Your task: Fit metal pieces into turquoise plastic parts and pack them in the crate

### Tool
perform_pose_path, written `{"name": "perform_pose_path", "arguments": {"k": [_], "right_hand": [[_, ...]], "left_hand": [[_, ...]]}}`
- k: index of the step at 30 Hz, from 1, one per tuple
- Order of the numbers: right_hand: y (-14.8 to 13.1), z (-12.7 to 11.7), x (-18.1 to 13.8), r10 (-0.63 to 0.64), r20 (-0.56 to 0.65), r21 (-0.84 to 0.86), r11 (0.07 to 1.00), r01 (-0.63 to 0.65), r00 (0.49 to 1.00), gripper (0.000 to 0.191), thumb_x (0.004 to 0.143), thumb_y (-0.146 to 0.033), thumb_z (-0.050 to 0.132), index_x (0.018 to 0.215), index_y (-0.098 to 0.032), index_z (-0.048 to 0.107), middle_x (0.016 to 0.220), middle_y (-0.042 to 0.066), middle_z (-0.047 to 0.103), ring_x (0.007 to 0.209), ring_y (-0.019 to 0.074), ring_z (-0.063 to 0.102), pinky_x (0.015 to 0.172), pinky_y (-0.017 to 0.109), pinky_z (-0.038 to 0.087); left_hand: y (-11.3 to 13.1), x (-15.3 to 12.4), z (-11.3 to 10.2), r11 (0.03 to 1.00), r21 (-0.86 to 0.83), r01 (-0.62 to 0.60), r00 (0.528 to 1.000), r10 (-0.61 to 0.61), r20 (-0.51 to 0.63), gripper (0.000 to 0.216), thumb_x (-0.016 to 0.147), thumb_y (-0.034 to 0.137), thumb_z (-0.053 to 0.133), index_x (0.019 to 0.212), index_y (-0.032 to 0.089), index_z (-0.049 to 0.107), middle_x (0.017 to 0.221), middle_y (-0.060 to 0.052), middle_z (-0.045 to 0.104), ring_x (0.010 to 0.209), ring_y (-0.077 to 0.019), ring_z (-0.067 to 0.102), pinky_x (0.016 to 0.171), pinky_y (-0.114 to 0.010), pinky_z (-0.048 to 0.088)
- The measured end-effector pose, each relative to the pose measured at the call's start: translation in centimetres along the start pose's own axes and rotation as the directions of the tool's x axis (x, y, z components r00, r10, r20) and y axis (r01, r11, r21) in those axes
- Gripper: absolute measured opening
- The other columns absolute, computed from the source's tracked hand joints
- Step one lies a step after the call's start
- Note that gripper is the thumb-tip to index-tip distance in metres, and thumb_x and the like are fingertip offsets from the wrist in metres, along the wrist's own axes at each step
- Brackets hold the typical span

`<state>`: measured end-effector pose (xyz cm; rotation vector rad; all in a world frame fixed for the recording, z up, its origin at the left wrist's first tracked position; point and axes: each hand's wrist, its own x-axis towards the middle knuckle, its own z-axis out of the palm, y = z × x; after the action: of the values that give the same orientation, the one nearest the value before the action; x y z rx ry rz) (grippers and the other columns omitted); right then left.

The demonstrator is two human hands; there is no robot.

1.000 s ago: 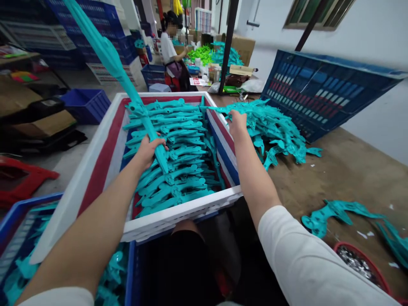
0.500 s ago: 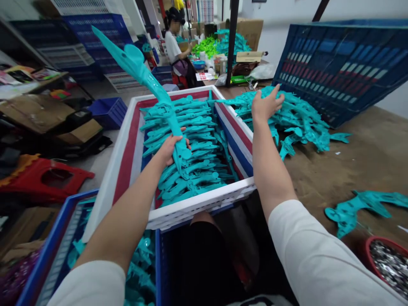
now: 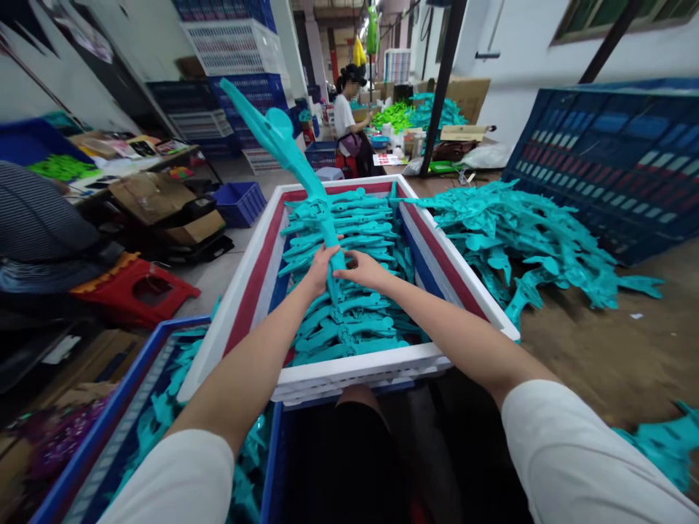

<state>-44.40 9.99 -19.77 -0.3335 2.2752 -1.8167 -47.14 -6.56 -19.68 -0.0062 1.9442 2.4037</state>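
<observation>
A long, curved teal plastic part (image 3: pixel 298 164) slants up and to the left over the white crate (image 3: pixel 360 364). Its lower end is wrapped by the fingers of my left hand (image 3: pixel 321 271). My right hand (image 3: pixel 365 269) is at the same lower end, with curled fingers and the thumb pressed against the part; anything small inside those fingers is hidden. Beneath both hands, rows of similar teal parts (image 3: pixel 354 324) lie stacked in the crate, which is lined with red, white and blue striped cloth (image 3: pixel 448 280).
A heap of teal parts (image 3: pixel 502 225) covers the table (image 3: pixel 611 356) on the right, before a tilted blue crate (image 3: pixel 611 167). Another blue crate (image 3: pixel 145 364) with teal parts stands lower left, near a red stool (image 3: pixel 142 291). A person (image 3: pixel 346 120) works farther back.
My right hand has moved left from the heap to the part in my left hand. The view has swung so the scene sits lower and farther right.
</observation>
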Motion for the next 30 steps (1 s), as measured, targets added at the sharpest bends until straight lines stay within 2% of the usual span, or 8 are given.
{"name": "perform_pose_path", "arguments": {"k": [4, 9, 14, 16, 19, 22, 26, 30], "right_hand": [[-0.6, -0.3, 0.0, 0.015, -0.040, -0.131, 0.991, -0.020, 0.999, 0.047, 0.081, -0.035, 0.109, 0.110, -0.020, 0.076, 0.098, 0.002, 0.082, 0.093, 0.0243, 0.077, 0.085, 0.033, 0.060], [-1.6, -0.4, -0.2, 0.016, -0.173, -0.286, 0.956, -0.065, 0.985, 0.045, 0.081, -0.037, 0.107, 0.089, -0.024, 0.065, 0.089, 0.000, 0.074, 0.085, 0.0227, 0.070, 0.078, 0.032, 0.051], [-2.1, -3.6, 0.1, -0.128, -0.364, -0.286, 0.958, 0.020, 0.922, 0.038, 0.094, -0.035, 0.093, 0.080, -0.026, 0.059, 0.081, -0.002, 0.067, 0.083, 0.0206, 0.063, 0.079, 0.033, 0.043], [-1.8, -5.4, 0.4, -0.167, -0.461, -0.286, 0.958, 0.032, 0.871, 0.048, 0.099, -0.036, 0.088, 0.073, -0.027, 0.049, 0.073, -0.004, 0.056, 0.079, 0.0188, 0.055, 0.077, 0.033, 0.037], [-0.8, -7.4, 1.2, -0.184, -0.582, -0.238, 0.970, 0.050, 0.792, 0.052, 0.101, -0.038, 0.084, 0.072, -0.028, 0.043, 0.071, -0.005, 0.048, 0.076, 0.0177, 0.048, 0.075, 0.034, 0.033], [0.4, -8.5, 2.0, -0.114, -0.663, -0.115, 0.992, 0.051, 0.740, 0.043, 0.103, -0.040, 0.079, 0.077, -0.028, 0.047, 0.072, -0.006, 0.046, 0.075, 0.0176, 0.045, 0.073, 0.033, 0.033], [1.1, -9.5, 2.5, -0.031, -0.746, 0.033, 0.996, 0.084, 0.665, 0.041, 0.107, -0.041, 0.077, 0.082, -0.028, 0.048, 0.076, -0.006, 0.047, 0.077, 0.0170, 0.046, 0.073, 0.032, 0.037], [1.2, -10.3, 2.7, -0.021, -0.763, 0.105, 0.982, 0.156, 0.647, 0.037, 0.109, -0.046, 0.078, 0.089, -0.027, 0.052, 0.080, -0.006, 0.047, 0.079, 0.0166, 0.048, 0.075, 0.031, 0.039]], "left_hand": [[-0.7, 0.3, 0.8, 0.997, 0.073, 0.008, 0.999, -0.004, -0.047, 0.051, 0.076, 0.054, 0.104, 0.111, 0.023, 0.082, 0.105, -0.007, 0.086, 0.103, -0.0285, 0.083, 0.090, -0.036, 0.066], [-0.7, 0.9, 0.3, 0.986, 0.161, 0.045, 0.997, -0.035, -0.068, 0.060, 0.082, 0.068, 0.104, 0.106, 0.021, 0.077, 0.101, -0.008, 0.084, 0.098, -0.0262, 0.080, 0.087, -0.034, 0.064], [0.7, 0.9, -2.3, 0.970, 0.233, 0.071, 0.996, -0.055, -0.075, 0.050, 0.084, 0.047, 0.102, 0.112, 0.023, 0.069, 0.091, -0.003, 0.079, 0.072, -0.0178, 0.068, 0.062, -0.027, 0.048], [1.2, 0.6, -3.0, 0.971, 0.218, 0.094, 0.996, -0.090, -0.027, 0.052, 0.080, 0.034, 0.100, 0.121, 0.020, 0.073, 0.095, -0.005, 0.081, 0.074, -0.0195, 0.072, 0.063, -0.028, 0.053], [1.4, 0.1, -3.4, 0.974, 0.176, 0.142, 0.978, -0.165, 0.125, 0.062, 0.077, 0.023, 0.095, 0.135, 0.017, 0.075, 0.106, -0.009, 0.086, 0.087, -0.0264, 0.084, 0.078, -0.038, 0.069], [1.0, 0.0, -3.6, 0.965, 0.168, 0.200, 0.928, -0.242, 0.283, 0.073, 0.080, 0.022, 0.094, 0.149, 0.014, 0.072, 0.112, -0.013, 0.089, 0.099, -0.0339, 0.089, 0.086, -0.046, 0.073], [0.4, 0.3, -4.0, 0.959, 0.199, 0.201, 0.910, -0.258, 0.326, 0.083, 0.081, 0.025, 0.097, 0.158, 0.014, 0.069, 0.114, -0.015, 0.090, 0.101, -0.0369, 0.090, 0.085, -0.047, 0.073], [0.1, 0.6, -4.2, 0.967, 0.228, 0.116, 0.925, -0.188, 0.329, 0.076, 0.080, 0.028, 0.097, 0.152, 0.014, 0.074, 0.109, -0.010, 0.089, 0.093, -0.0306, 0.088, 0.090, -0.044, 0.071]]}}
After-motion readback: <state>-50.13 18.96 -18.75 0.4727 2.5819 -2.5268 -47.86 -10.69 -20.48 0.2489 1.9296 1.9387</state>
